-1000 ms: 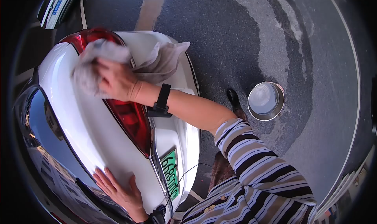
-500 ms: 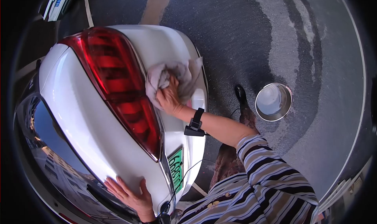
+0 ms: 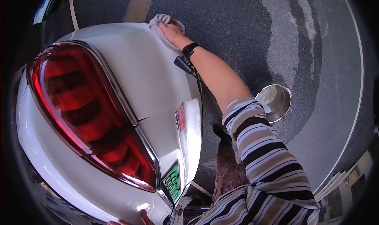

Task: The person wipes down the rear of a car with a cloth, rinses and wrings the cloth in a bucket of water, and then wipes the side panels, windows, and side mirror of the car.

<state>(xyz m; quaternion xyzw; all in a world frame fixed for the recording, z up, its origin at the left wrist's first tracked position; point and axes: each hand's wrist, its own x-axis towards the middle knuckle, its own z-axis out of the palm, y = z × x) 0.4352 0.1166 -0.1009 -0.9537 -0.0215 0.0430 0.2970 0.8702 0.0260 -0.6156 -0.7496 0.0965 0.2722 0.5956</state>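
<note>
My right hand (image 3: pixel 172 32) is closed around a pale grey cloth (image 3: pixel 162 27), pressed against the far edge of the white car body (image 3: pixel 134 59). A black strap with a small box circles that wrist. Between my hands is the large red tail light (image 3: pixel 87 114). At the bottom edge of the view, my left hand (image 3: pixel 145 218) rests on the white bodywork below the light; only some of its fingers show, spread apart. The green licence plate (image 3: pixel 172 181) sits to the right of the tail light's lower tip.
A round metal bucket (image 3: pixel 281 106) with light-coloured contents stands on the asphalt (image 3: pixel 233 39) at the right, partly behind my sleeve. My shoe (image 3: pixel 222 133) is near the car's bumper. Part of another vehicle (image 3: pixel 42 8) shows at the top left.
My right hand and the cloth have moved from the tail light, across the panel beside it, to the car's far edge. The view has come closer to the light; my left hand is now mostly out of frame.
</note>
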